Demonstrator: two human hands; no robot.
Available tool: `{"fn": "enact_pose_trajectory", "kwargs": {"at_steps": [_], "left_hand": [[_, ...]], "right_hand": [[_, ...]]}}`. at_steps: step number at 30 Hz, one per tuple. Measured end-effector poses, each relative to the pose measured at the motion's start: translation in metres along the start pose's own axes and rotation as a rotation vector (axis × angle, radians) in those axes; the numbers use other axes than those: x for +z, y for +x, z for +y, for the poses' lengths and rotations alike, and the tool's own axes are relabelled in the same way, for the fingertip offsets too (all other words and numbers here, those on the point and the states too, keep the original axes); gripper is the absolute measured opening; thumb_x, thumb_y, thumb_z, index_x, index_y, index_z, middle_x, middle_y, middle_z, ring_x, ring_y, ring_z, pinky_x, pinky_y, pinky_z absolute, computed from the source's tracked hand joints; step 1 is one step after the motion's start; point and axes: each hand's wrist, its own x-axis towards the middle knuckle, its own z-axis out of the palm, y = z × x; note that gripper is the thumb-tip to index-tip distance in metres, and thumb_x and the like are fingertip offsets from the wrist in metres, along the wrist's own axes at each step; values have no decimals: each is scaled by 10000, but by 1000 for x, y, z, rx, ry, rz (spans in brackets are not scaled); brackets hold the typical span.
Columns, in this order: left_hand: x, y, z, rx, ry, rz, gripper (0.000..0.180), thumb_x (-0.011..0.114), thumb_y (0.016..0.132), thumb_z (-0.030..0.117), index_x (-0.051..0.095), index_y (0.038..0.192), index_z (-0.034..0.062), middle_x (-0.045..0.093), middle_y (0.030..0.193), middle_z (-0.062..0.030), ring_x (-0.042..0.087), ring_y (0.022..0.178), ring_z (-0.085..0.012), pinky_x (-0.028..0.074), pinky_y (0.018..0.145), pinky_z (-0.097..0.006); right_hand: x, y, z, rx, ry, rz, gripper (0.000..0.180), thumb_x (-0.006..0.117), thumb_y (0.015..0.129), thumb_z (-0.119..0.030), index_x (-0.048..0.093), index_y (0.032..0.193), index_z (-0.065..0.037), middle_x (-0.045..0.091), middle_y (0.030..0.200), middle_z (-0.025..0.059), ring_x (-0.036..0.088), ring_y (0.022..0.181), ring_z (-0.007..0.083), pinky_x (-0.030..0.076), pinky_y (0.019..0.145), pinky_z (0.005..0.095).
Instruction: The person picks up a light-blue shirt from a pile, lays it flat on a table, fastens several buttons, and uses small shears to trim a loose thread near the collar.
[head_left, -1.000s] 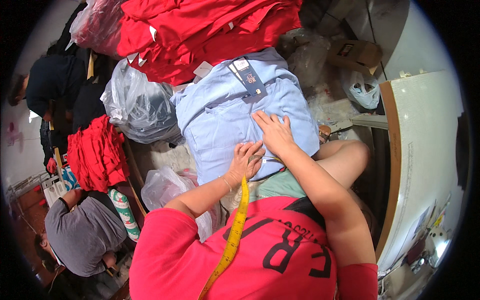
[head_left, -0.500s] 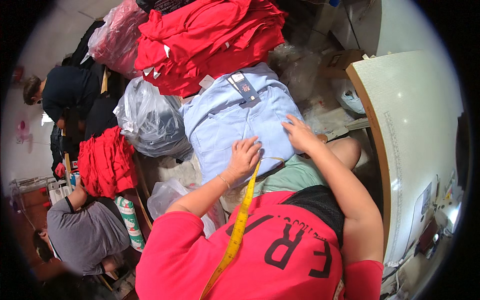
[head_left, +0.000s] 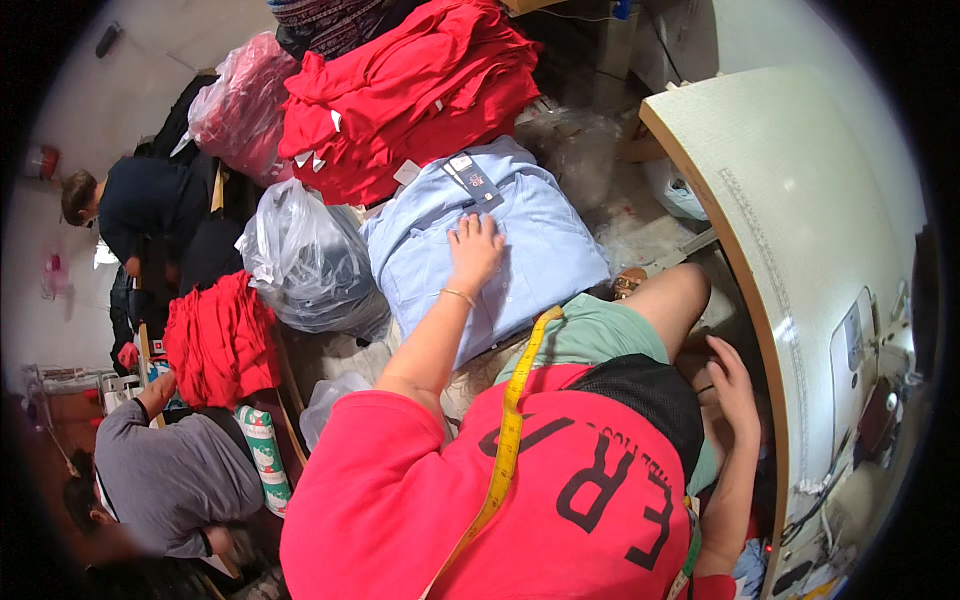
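Note:
A light blue folded shirt (head_left: 530,230) lies in front of me, with dark hang tags (head_left: 473,180) near its collar. My left hand (head_left: 477,250) rests on the cloth just below the tags, fingers spread and holding nothing. Off the shirt to the right, by my knee and the table edge, my right hand (head_left: 733,385) has its fingers stretched out and nothing in them. A yellow tape measure (head_left: 512,425) hangs down my red top, its end at the shirt's near edge.
Red garments (head_left: 400,100) form a big heap beyond the shirt. A clear plastic bag (head_left: 305,260) of dark cloth stands to its left. The white-topped table (head_left: 780,230) borders my right side. Two people (head_left: 175,480) sit at the left beside a red cloth pile (head_left: 220,340).
My right hand has left the shirt and dropped back beside my knee. My left hand has slid farther up the shirt, closer to the tags. The view has shifted slightly.

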Motion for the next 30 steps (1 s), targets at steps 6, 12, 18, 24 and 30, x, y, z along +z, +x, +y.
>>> {"fn": "enact_pose_trajectory", "kwargs": {"at_steps": [6,12,18,24,30], "left_hand": [[-21,-10,-49,20,-53,240,509,487,893,341,409,1329,91,304,1443,-179,263,1337,-364,212,1035,-605],[-13,-35,-29,37,-31,26,562,434,921,404,355,1378,87,228,1484,-166,177,1382,-339,121,1078,-580],[16,-55,25,359,-9,-24,583,464,902,381,373,1336,2,304,1435,-206,253,1352,-337,157,1094,-525],[12,-61,35,416,-116,56,502,507,890,299,421,1270,-17,377,1371,-228,337,1285,-366,237,1067,-497],[-16,-76,78,715,-418,9,390,540,871,186,483,1202,-12,437,1307,-230,444,1160,-397,346,1010,-437]], "right_hand": [[9,-128,97,314,323,548,379,498,932,-127,483,1289,-1,504,1310,104,462,1201,204,338,1013,295],[51,-208,156,379,574,876,378,452,928,-63,475,1302,-17,508,1300,101,501,1115,190,369,960,308],[52,-214,158,420,515,893,389,427,927,-42,462,1314,-18,503,1300,108,511,1080,177,378,941,300],[62,-219,179,303,416,919,386,405,922,-18,470,1302,1,511,1286,119,521,1048,181,397,916,278],[58,-236,169,461,448,953,367,404,934,-22,463,1293,24,511,1281,156,520,1095,203,410,946,311]]}}
